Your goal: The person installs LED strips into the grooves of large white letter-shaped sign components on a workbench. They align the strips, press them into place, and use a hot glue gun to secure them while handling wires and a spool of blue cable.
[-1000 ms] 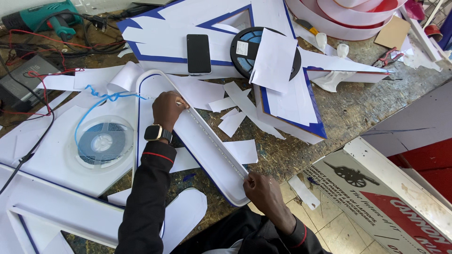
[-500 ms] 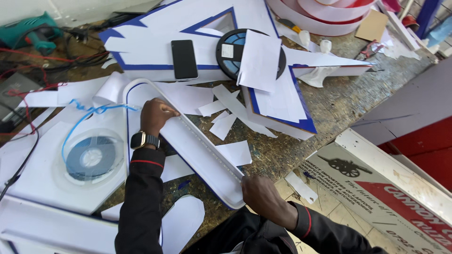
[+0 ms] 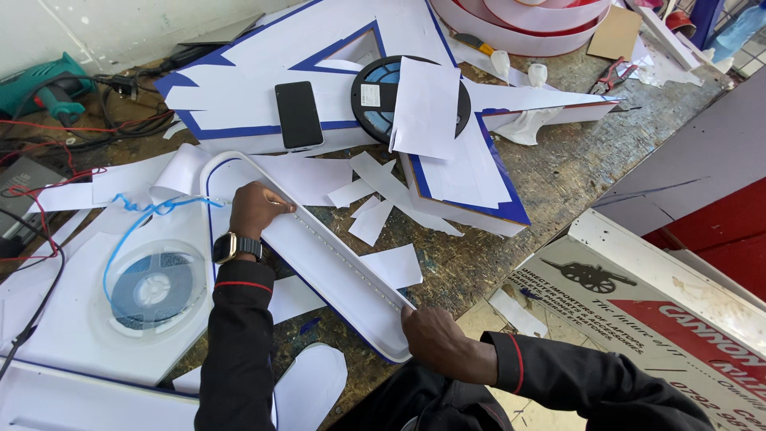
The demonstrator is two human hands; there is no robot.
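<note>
A long white channel-shaped sign piece (image 3: 335,263) with raised edges lies diagonally on the workbench. My left hand (image 3: 257,209), with a watch on the wrist, presses on its inner wall near the upper curved end. My right hand (image 3: 431,339) grips the lower end at the bench's front edge. A thin strip runs along the inside of the channel between the two hands. A clear reel of blue strip (image 3: 152,289) lies left of my left arm, and its loose blue end (image 3: 152,209) trails toward the channel's top.
White paper offcuts (image 3: 375,215) litter the bench. A black phone (image 3: 298,113) and a black reel (image 3: 379,96) rest on a blue-edged white sign shape. A green power tool (image 3: 40,88) and tangled wires sit far left. A printed board (image 3: 638,295) leans below the bench at right.
The camera view has shifted slightly. My right hand has slid a little along the channel's lower end; my left hand stays pressed at the upper part.
</note>
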